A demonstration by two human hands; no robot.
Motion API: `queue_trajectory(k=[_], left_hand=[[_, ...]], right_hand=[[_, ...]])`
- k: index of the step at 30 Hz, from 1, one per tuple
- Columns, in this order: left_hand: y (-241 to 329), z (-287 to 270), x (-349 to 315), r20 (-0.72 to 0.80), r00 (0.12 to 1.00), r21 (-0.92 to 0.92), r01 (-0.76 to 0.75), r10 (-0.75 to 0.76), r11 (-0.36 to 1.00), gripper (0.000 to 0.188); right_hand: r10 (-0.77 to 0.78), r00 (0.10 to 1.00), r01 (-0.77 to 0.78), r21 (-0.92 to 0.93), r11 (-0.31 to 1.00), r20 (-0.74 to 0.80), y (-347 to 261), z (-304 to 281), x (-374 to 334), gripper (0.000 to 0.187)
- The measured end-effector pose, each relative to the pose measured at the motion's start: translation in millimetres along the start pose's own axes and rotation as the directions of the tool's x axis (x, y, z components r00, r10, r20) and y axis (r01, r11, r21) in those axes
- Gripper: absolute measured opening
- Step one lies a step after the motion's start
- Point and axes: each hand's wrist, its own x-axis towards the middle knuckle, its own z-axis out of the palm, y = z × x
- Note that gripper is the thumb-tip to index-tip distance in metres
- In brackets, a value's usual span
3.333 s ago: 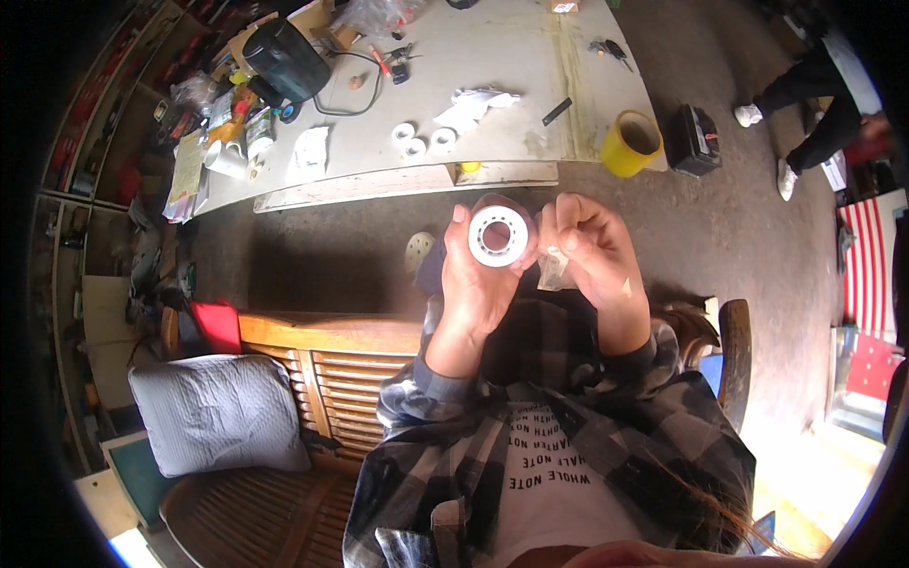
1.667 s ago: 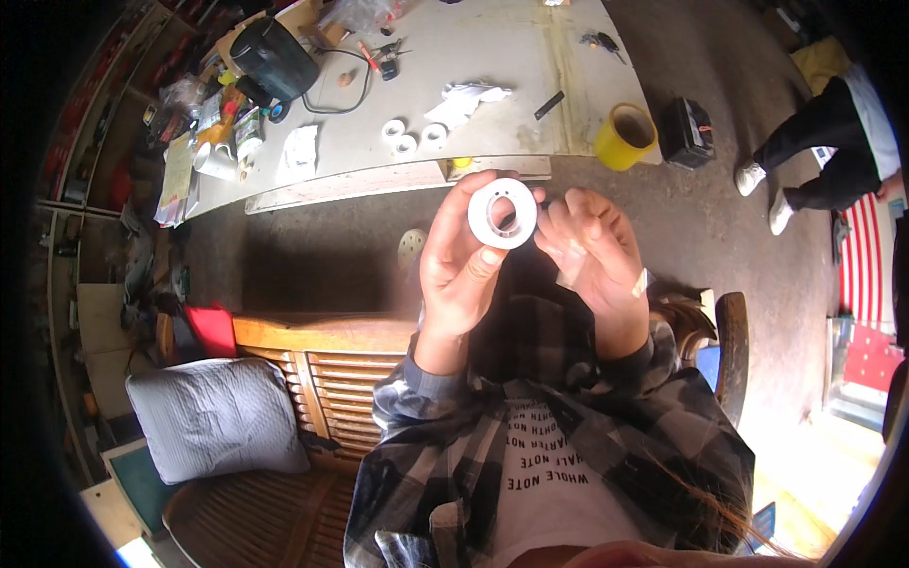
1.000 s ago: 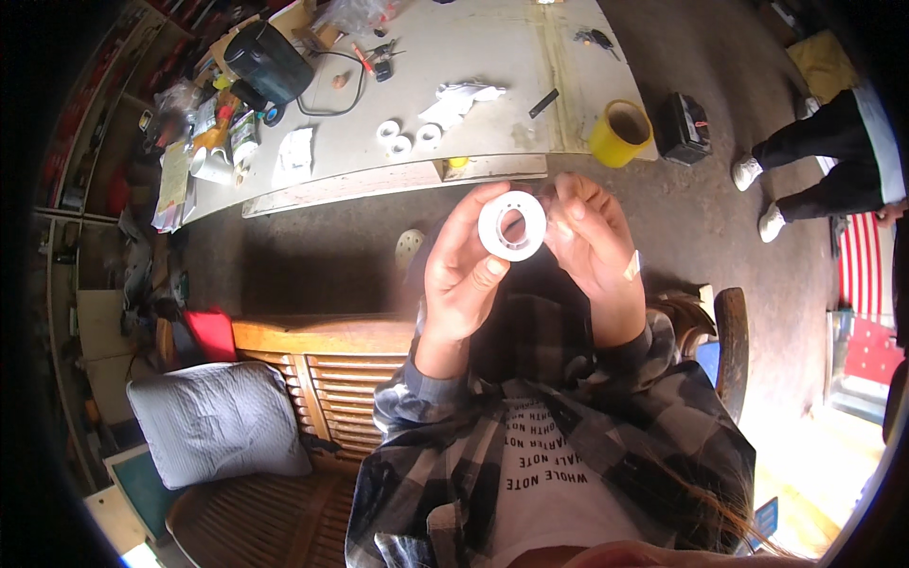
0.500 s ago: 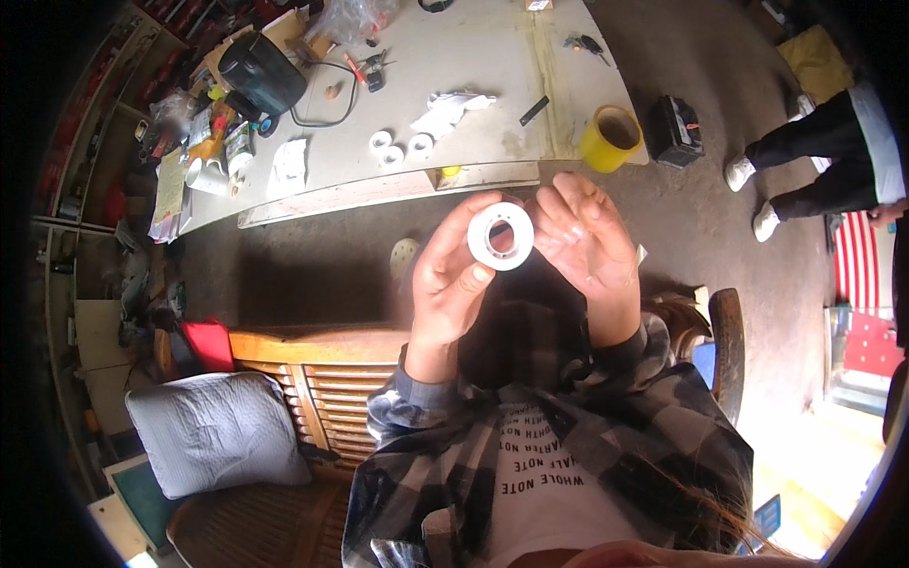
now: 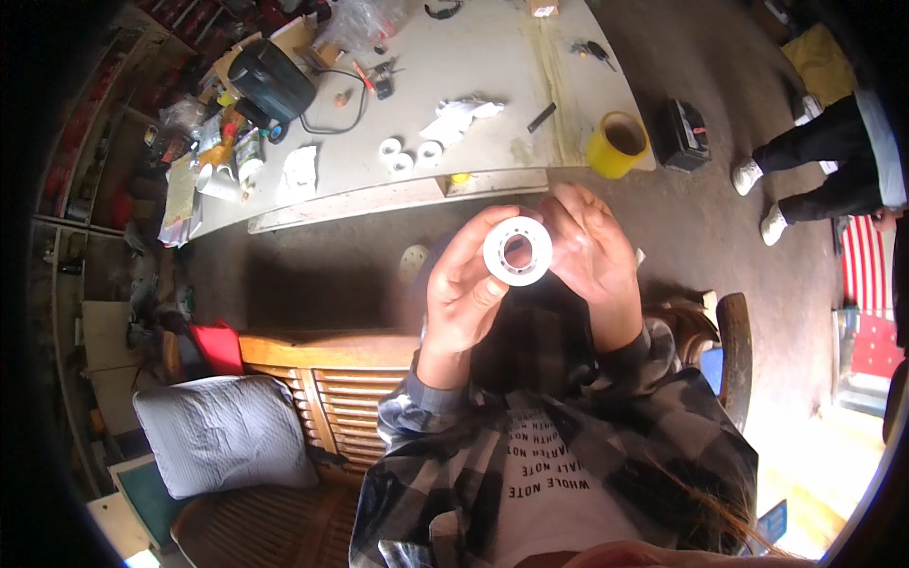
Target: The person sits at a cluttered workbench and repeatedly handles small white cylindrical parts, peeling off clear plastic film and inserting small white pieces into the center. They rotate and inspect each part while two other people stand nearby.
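Observation:
My left hand [image 5: 466, 293] grips a white tape spool [image 5: 494, 263], a round ring with an open centre and small holes around its hub. Its flat side faces up, and my thumb presses on the lower left of the rim. Close against the spool's right edge is my right hand [image 5: 606, 260], its fingers curled inward and partly blurred. Whatever those fingers pinch, if anything, is hidden or too thin to make out. On the table beyond lie three small white rolls [image 5: 430, 153] of similar shape, beside a crumpled white plastic bag [image 5: 462, 117].
The pale table [image 5: 473, 57] carries a yellow tape roll [image 5: 617, 145], a black appliance with a cord [image 5: 272, 80], keys [image 5: 594, 51] and packets. A black battery [image 5: 682, 135] stands on the floor. Below left is a wooden bench [image 5: 322, 348] with a grey cushion [image 5: 224, 435]. Someone stands at right.
The view has shifted slightly, so the scene sits a little further right. Both hands and the spool are slightly lower, and the right hand's fingers have moved behind the spool's right edge.

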Motion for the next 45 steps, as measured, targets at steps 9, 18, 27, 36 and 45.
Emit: queue_trajectory(k=[9,18,27,36,45], left_hand=[[-2,-13,-8,-0.042,0.999,0.182,0.021,-0.013,0.983,0.063],[9,-18,-12,-0.029,0.999,0.387,0.052,-0.044,0.921,0.059],[13,-16,-16,-0.086,0.985,0.485,0.174,-0.151,0.857,0.059],[15,-15,-14,-0.035,0.975,0.543,0.203,-0.219,0.815,0.058],[12,-17,-14,0.013,0.983,0.530,0.151,-0.186,0.834,0.059]], right_hand=[[-0.042,0.944,-0.155,-0.554,0.818,-0.326,4,-2,0,0.025],[-0.095,0.955,-0.132,-0.690,0.711,-0.280,13,-6,-2,0.024],[-0.089,0.963,-0.150,-0.784,0.602,-0.253,5,-9,-6,0.028],[0.066,0.963,-0.219,-0.615,0.758,-0.262,2,-17,-11,0.029],[0.095,0.961,-0.231,-0.560,0.796,-0.261,1,-16,-14,0.029]])
